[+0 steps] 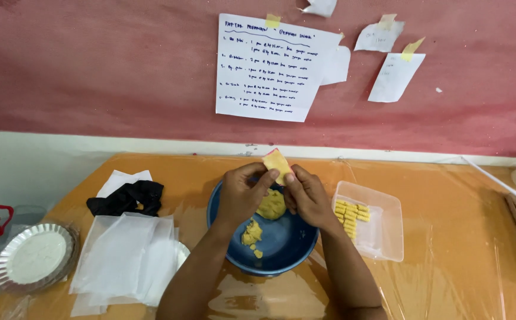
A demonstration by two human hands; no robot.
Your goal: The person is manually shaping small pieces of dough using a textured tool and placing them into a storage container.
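Dough piece [276,161] pinched by both hands' fingers [268,178] over bowl [281,249], tabletop centre; thin piece could be torn/dropped if over-pressed.

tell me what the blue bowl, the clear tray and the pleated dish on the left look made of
Blue bowl: probably plastic, with a matte, even colour and a soft sheen.
Clear tray: thin see-through plastic; the orange table shows through it.
Pleated dish: looks like thin metal foil, silvery with a crimped, shiny rim.
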